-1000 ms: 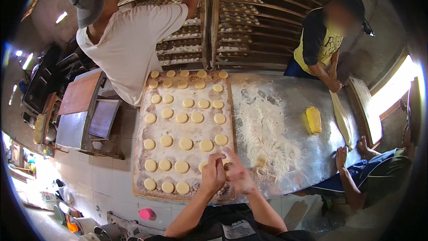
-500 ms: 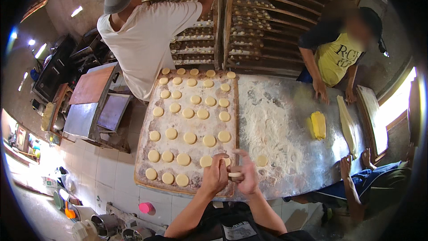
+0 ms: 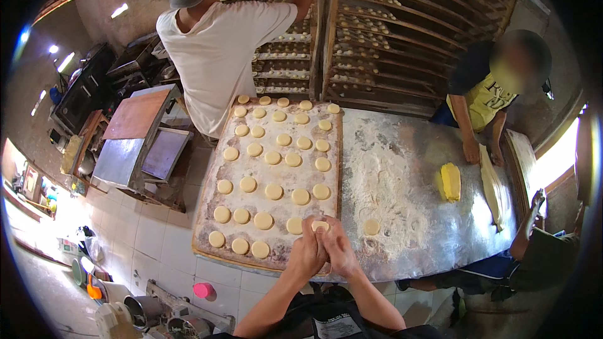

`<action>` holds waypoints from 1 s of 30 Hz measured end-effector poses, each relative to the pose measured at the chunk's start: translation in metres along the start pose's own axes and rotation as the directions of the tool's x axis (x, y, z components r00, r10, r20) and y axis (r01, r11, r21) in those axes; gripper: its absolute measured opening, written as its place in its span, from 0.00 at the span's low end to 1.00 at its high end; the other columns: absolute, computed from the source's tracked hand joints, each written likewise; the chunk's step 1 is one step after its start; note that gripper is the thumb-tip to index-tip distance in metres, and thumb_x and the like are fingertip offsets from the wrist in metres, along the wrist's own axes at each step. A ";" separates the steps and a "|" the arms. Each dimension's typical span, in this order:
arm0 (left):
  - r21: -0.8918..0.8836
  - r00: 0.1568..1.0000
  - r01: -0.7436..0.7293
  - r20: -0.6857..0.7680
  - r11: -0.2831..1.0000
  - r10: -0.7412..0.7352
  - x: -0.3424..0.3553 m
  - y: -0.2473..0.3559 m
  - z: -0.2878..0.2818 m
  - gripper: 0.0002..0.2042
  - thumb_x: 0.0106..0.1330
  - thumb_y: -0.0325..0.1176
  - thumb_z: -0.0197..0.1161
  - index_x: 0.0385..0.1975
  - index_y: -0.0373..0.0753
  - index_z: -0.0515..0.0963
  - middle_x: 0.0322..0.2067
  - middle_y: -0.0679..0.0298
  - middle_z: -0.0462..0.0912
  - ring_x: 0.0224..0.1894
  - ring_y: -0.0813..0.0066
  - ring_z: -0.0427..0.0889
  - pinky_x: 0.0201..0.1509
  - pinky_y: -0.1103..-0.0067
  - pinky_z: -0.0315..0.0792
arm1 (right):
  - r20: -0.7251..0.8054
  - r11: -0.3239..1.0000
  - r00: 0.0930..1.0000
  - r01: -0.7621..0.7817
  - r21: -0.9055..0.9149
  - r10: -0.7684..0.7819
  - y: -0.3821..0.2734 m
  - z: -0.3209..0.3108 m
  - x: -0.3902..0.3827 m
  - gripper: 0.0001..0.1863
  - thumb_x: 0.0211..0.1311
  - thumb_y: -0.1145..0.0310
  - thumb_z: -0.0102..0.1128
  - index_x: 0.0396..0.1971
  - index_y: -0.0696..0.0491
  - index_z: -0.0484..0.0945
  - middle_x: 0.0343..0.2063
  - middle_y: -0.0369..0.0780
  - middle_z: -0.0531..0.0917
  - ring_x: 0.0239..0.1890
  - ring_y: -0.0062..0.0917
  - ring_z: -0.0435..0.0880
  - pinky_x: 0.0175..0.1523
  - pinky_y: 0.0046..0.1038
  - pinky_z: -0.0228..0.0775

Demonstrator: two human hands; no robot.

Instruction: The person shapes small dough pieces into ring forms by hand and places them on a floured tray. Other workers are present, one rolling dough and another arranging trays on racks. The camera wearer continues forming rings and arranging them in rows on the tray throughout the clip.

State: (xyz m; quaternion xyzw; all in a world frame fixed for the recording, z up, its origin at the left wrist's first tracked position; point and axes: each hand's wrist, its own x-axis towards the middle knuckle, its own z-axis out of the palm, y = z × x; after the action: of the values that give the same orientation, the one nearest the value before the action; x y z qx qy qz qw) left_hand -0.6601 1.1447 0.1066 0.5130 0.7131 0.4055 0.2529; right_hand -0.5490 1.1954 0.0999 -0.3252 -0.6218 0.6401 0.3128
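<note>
My left hand (image 3: 306,253) and my right hand (image 3: 340,252) are pressed together over the near right corner of a floured wooden board (image 3: 205,229). Their fingers close round a pale dough round (image 3: 319,225), which shows at the fingertips. Loose rows of similar flat dough rounds (image 3: 274,191) cover the board. To the right of my hands, a single dough round (image 3: 372,226) lies on the floured metal table (image 3: 427,238). My fingers hide part of the board beneath them.
A yellow block (image 3: 450,182) and a long dough strip (image 3: 491,188) lie on the table's right. A person in yellow (image 3: 487,103) works behind the strip; another person sits at the right. A person in white (image 3: 213,56) stands at the racks (image 3: 389,44) of dough pieces.
My hands have come together; the right hand was apart, a dough round in its fingers. The view has shifted slightly. The person in yellow has a hand lower, at the dough strip.
</note>
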 end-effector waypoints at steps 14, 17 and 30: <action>0.436 0.990 0.094 0.058 0.895 -0.132 -0.028 -0.050 -0.021 0.36 0.60 0.42 0.68 0.65 0.36 0.60 0.42 0.46 0.74 0.44 0.45 0.78 0.46 0.55 0.72 | -0.020 0.479 0.991 -0.082 -0.874 0.134 0.040 0.002 -0.013 0.43 0.56 0.60 0.62 0.70 0.53 0.52 0.54 0.56 0.74 0.56 0.51 0.74 0.60 0.48 0.67; 0.450 0.982 0.086 0.113 0.889 -0.152 -0.031 -0.052 -0.015 0.37 0.58 0.40 0.70 0.66 0.38 0.58 0.44 0.45 0.73 0.45 0.43 0.77 0.46 0.55 0.73 | -0.006 0.461 0.995 -0.052 -0.886 0.100 0.043 0.008 -0.012 0.44 0.54 0.61 0.63 0.70 0.51 0.53 0.53 0.57 0.72 0.56 0.53 0.73 0.61 0.47 0.66; 0.352 0.973 0.099 0.160 0.931 -0.164 -0.017 -0.060 -0.031 0.39 0.58 0.38 0.71 0.67 0.36 0.56 0.43 0.42 0.71 0.47 0.39 0.75 0.50 0.57 0.72 | -0.170 0.796 0.947 -0.321 -0.514 0.272 0.039 -0.011 0.004 0.29 0.63 0.60 0.59 0.60 0.57 0.63 0.48 0.56 0.75 0.50 0.55 0.76 0.55 0.49 0.69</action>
State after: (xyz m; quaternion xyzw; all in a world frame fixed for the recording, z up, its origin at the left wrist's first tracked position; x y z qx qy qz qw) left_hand -0.7098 1.1107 0.0726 0.5356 0.7786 0.2080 0.2524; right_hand -0.5427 1.2039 0.0610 -0.5204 -0.7024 0.4671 0.1325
